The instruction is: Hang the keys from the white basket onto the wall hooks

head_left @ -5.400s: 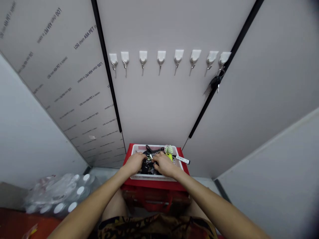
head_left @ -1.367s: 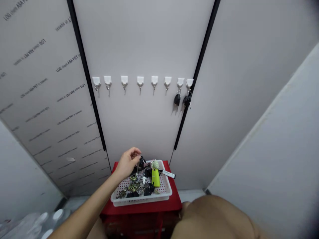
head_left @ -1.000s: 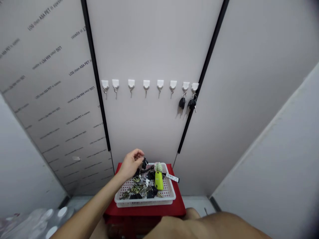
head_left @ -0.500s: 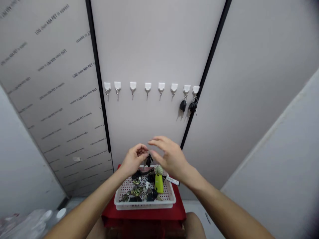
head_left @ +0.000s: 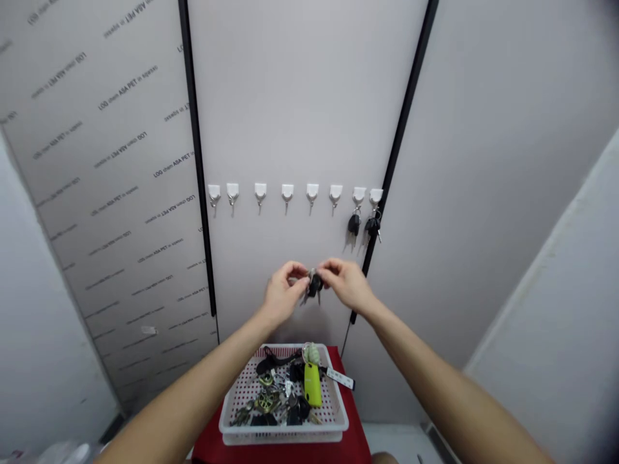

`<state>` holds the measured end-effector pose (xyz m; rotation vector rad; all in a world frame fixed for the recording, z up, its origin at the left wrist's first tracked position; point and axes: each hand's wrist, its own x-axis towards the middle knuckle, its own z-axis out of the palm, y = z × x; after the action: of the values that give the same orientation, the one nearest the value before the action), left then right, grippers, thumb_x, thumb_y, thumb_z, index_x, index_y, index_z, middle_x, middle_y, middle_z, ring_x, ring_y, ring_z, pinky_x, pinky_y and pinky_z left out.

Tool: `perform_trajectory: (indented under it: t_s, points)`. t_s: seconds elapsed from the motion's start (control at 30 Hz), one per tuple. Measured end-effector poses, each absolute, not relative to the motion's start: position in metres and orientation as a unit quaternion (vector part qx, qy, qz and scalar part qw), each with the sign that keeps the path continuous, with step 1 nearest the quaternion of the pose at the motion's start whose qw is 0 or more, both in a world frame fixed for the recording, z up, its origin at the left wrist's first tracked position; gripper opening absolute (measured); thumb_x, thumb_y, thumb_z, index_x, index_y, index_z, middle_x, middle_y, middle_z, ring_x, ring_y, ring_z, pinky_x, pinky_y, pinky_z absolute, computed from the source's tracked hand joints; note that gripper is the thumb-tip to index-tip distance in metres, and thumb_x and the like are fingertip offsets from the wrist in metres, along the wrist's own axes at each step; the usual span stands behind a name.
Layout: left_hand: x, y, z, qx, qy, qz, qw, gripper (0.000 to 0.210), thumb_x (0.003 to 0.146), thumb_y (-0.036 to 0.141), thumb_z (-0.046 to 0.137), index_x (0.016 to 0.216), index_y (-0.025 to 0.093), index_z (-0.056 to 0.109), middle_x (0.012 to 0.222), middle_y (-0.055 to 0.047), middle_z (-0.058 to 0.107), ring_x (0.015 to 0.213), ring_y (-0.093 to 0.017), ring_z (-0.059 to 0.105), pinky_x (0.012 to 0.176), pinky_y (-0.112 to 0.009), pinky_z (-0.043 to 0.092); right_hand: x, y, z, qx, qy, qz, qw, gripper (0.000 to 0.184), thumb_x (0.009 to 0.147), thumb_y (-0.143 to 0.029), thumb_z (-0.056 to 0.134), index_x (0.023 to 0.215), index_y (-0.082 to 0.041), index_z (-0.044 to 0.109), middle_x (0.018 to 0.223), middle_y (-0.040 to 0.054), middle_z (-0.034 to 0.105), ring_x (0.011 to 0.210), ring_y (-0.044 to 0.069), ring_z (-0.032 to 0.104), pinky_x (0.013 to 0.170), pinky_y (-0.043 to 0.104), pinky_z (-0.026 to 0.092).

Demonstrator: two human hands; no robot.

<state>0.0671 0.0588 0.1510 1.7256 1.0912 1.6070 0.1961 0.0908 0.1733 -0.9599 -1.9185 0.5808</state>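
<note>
Flanking wall panel [head_left: 111, 148]: well left of the fingers, printed over and over with dark lettering, "ASA PET" among it.
Left black strip [head_left: 196, 135]: left of both hands, running down between that panel and the pale board [head_left: 300, 84].
Wall hooks [head_left: 287, 191]: a row of eight with white backs, above the fingertips.
White perforated basket [head_left: 285, 437]: below both hands and apart from them, on a red surface [head_left: 358, 425].
Wheel-shaped charm [head_left: 266, 403]: brass-coloured, among loose keys in the basket, well below the left hand.
Left hand [head_left: 283, 296]: thumb and forefinger drawn narrow, pinching the left side of the key bunch.
Key bunch [head_left: 314, 285]: between the two hands' fingertips, in the air before the board; black heads, metal blades hanging downward.
Yellow-green fob cover [head_left: 312, 385]: in the basket, below the key bunch, with a pale green knotted charm [head_left: 313, 354] at its upper end.
White tag [head_left: 340, 377]: below the right fingers, jutting over the basket's right rim.
Right hand [head_left: 351, 285]: thumb and forefinger narrow, pinching the bunch's right side near its top.
Hung keys [head_left: 354, 224]: two black-headed sets on the two rightmost hooks, above the right hand.
Right black strip [head_left: 411, 84]: slants down behind the rightmost set, passing behind the right wrist.
</note>
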Motion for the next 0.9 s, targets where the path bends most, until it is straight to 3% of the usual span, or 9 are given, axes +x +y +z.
perform_trajectory:
  t_s: [0.13, 0.23, 0.4, 0.57, 0.77, 0.83, 0.9]
  points:
    - [0.082, 0.073, 0.182, 0.709, 0.374, 0.571, 0.180, 0.026, 0.061, 0.013, 0.044, 0.086, 0.018, 0.048, 0.093, -0.002, 0.051, 0.082, -0.012, 0.047, 0.072, -0.024, 0.037, 0.206, 0.126, 0.219, -0.435, -0.714, 0.135, 0.532, 0.017, 0.061, -0.027, 0.043, 0.060, -0.012, 0.052, 0.047, -0.0010, 0.049, 0.040, 0.007, 0.043, 0.042, 0.020, 0.035]
    - [0.092, 0.086, 0.201, 0.729, 0.379, 0.548, 0.154, 0.034, 0.060, 0.012, 0.045, 0.094, 0.019, 0.046, 0.102, -0.003, 0.047, 0.091, -0.015, 0.044, 0.077, -0.028, 0.035, 0.210, 0.147, 0.248, -0.468, -0.692, 0.023, 0.549, 0.019, 0.061, -0.025, 0.042, 0.061, -0.011, 0.055, 0.050, 0.0013, 0.052, 0.043, 0.008, 0.046, 0.047, 0.021, 0.037]
    - [0.096, 0.096, 0.207, 0.722, 0.413, 0.533, 0.157, 0.037, 0.061, 0.015, 0.046, 0.098, 0.018, 0.044, 0.101, -0.005, 0.048, 0.092, -0.017, 0.044, 0.078, -0.031, 0.034, 0.207, 0.165, 0.271, -0.538, -0.678, -0.111, 0.488, 0.018, 0.061, -0.019, 0.041, 0.060, -0.012, 0.058, 0.053, 0.0050, 0.056, 0.054, 0.012, 0.050, 0.056, 0.024, 0.038]
    - [0.083, 0.088, 0.179, 0.718, 0.439, 0.512, 0.168, 0.035, 0.061, 0.016, 0.046, 0.096, 0.017, 0.045, 0.099, -0.006, 0.049, 0.089, -0.016, 0.046, 0.077, -0.030, 0.036, 0.204, 0.167, 0.269, -0.551, -0.702, -0.128, 0.432, 0.021, 0.062, -0.015, 0.039, 0.063, -0.011, 0.060, 0.057, 0.0076, 0.058, 0.060, 0.015, 0.052, 0.060, 0.025, 0.037]
    - [0.049, 0.073, 0.081, 0.662, 0.528, 0.468, 0.251, 0.030, 0.062, 0.014, 0.044, 0.092, 0.013, 0.047, 0.094, -0.008, 0.052, 0.085, -0.014, 0.047, 0.072, -0.027, 0.039, 0.206, 0.133, 0.199, -0.457, -0.723, -0.132, 0.502, 0.028, 0.064, -0.017, 0.038, 0.087, -0.013, 0.054, 0.081, 0.0064, 0.056, 0.066, 0.012, 0.050, 0.066, 0.025, 0.037]
    - [0.042, 0.062, 0.039, 0.643, 0.567, 0.439, 0.267, 0.029, 0.062, 0.013, 0.044, 0.091, 0.012, 0.048, 0.093, -0.008, 0.052, 0.084, -0.014, 0.048, 0.074, -0.026, 0.038, 0.203, 0.113, 0.151, -0.449, -0.782, -0.077, 0.426, 0.026, 0.065, -0.017, 0.038, 0.085, -0.013, 0.054, 0.079, 0.0051, 0.056, 0.065, 0.011, 0.050, 0.065, 0.023, 0.037]
    - [0.039, 0.050, 0.005, 0.639, 0.596, 0.402, 0.275, 0.029, 0.061, 0.013, 0.045, 0.090, 0.012, 0.048, 0.091, -0.007, 0.053, 0.083, -0.013, 0.048, 0.075, -0.027, 0.037, 0.200, 0.092, 0.101, -0.456, -0.839, 0.004, 0.296, 0.023, 0.065, -0.019, 0.039, 0.079, -0.015, 0.056, 0.075, 0.0040, 0.057, 0.066, 0.011, 0.050, 0.064, 0.022, 0.037]
